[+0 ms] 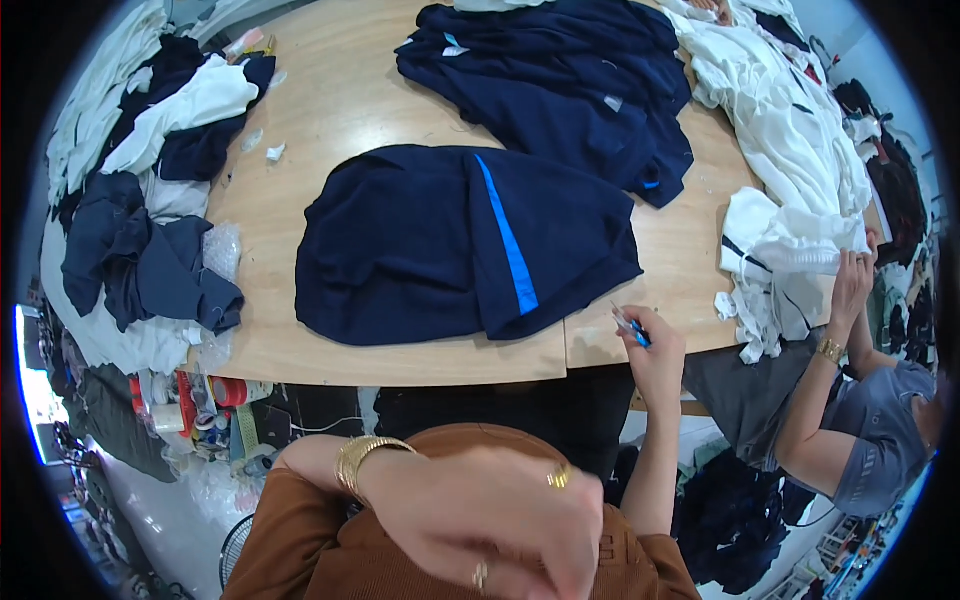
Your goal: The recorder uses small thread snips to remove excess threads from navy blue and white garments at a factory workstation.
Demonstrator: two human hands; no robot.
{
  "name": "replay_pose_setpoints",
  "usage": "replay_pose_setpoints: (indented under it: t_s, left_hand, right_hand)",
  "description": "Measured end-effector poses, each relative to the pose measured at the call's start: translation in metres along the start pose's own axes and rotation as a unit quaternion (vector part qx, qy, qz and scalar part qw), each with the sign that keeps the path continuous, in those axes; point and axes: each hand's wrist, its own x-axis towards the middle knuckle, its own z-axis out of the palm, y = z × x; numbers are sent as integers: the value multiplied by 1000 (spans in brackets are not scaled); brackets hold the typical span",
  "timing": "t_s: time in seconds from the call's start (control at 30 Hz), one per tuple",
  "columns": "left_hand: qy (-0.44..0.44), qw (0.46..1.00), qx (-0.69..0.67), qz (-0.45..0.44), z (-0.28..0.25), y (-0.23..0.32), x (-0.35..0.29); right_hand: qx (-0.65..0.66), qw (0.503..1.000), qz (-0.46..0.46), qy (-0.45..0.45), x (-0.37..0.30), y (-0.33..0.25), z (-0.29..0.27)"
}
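Note:
A navy blue garment lies folded on the wooden table before me, a bright blue stripe running down its right part. Just off its lower right corner, my right hand is closed around small blue-handled thread snips, their thin points toward the cloth. My left hand is raised close in front of my body, off the table, with a gold bracelet at the wrist and rings on it. Its fingers bend downward and are partly hidden and blurred, so whether they hold anything does not show.
More navy garments are heaped at the far side. White and dark clothes pile up at the left edge. On the right, a co-worker handles white cloth. Red-and-white rolls and supplies stand below the table's left end.

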Motion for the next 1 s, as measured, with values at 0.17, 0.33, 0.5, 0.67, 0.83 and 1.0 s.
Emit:
replay_pose_setpoints:
  t_s: [0.17, 0.33, 0.5, 0.67, 0.83, 1.0]
  left_hand:
    - [280, 846, 418, -176, -31, -50, -30]
    - [295, 607, 684, -277, -70, -125, -95]
    - [383, 671, 614, -161, -62, -121, -94]
    - [345, 749, 559, -87, -39, -122, -75]
    - [370, 658, 646, -115, -75, -54, -108]
    - [620, 426, 634, -177, -150, 2, -201]
  right_hand:
    - [33, 998, 52, 6, -5, 1, -6]
    - [24, 1000, 7, 1, -6, -4, 3]
    - [123, 991, 57, -16, -1, -21, 12]
    - [349, 882, 261, -179, -8, -36, 48]
    - [295, 891, 316, 138, 3, -18, -3]
    - [294, 912, 237, 158, 21, -4, -28]
